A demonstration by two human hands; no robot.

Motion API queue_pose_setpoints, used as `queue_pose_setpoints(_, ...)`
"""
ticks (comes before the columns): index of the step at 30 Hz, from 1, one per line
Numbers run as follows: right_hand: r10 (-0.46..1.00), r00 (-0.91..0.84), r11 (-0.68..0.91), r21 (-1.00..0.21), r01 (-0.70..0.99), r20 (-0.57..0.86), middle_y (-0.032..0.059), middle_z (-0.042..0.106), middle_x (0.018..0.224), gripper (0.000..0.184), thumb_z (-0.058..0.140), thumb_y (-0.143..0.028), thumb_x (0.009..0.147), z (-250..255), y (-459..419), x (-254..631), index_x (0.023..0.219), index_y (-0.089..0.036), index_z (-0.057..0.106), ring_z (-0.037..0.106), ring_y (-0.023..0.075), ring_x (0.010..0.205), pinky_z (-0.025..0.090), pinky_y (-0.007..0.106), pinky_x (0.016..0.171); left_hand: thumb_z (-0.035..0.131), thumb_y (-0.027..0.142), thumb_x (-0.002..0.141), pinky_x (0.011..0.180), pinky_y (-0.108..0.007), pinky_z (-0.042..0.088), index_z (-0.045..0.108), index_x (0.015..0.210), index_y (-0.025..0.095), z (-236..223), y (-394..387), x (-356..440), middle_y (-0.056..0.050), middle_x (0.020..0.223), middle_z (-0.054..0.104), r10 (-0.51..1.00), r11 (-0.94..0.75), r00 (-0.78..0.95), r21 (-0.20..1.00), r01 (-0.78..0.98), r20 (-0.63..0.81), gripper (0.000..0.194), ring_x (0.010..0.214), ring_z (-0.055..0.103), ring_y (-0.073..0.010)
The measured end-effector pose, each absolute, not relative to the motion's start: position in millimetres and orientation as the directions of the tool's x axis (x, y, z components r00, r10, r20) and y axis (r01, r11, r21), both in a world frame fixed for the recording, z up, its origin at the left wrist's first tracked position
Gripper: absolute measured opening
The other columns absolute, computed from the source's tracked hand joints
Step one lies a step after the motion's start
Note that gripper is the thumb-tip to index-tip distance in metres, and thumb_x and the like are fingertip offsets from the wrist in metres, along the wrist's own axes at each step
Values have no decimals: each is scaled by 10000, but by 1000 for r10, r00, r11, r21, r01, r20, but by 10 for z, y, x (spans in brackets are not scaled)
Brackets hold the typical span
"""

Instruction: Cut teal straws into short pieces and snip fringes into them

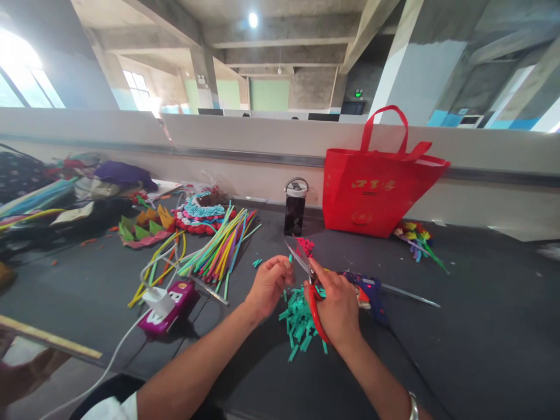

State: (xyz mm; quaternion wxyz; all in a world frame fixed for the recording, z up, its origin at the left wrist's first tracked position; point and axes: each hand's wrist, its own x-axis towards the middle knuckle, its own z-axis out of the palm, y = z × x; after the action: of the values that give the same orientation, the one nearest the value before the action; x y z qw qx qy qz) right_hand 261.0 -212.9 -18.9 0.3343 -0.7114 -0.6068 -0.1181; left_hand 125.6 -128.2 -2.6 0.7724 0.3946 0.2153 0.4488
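My left hand (272,284) pinches a small teal strip (290,258) whose tip stands up above the fingers. Red-handled scissors (315,309) are in my right hand (339,306), their blades parted and pointing up and left, close to the strip. Below both hands lies a loose pile of short teal pieces (300,321) on the dark table. A small heap of pinkish-red pieces (305,246) shows just behind the blades. Right of my right hand rests a blue glue gun (370,294), partly hidden by the hand, with a clear glue stick (411,295) reaching out of it.
Multicoloured fuzzy stems (223,248) lie left of centre, near a purple power strip (168,309) with a white plug and cable. Behind stand a dark bottle (296,210) and a red bag (376,189). Paper crafts (146,227) and a small flower bunch (415,236) lie along the back.
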Motion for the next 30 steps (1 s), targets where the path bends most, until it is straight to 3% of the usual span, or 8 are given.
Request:
queue_pose_setpoints(3,805,197,-36,-284,958,560,46,682,900,497,592,-260,846,-198,-2147,2571,1343,-276,559,581,230,827,438,355,786,702,262,718,555,-217,368,578,665,145,-11,-1279,1260,40,568,487,869,289,493,766,-574,42,178,520,442,-71)
queue_pose_setpoints(10,818,153,84,-379,922,554,72,686,985,460,559,-222,856,-338,-2136,2513,1316,-204,571,599,227,912,459,348,846,746,278,700,549,-202,386,571,695,137,15,-1323,1272,34,608,514,845,376,534,695,-613,14,225,547,462,-68)
queue_pose_setpoints(30,808,208,68,-438,896,552,71,689,989,441,566,-209,835,-363,-2157,2447,1275,-201,584,617,237,890,495,350,791,743,318,720,599,-236,425,617,746,136,-34,-1353,1272,-8,663,607,830,334,554,743,-580,59,223,602,542,-109)
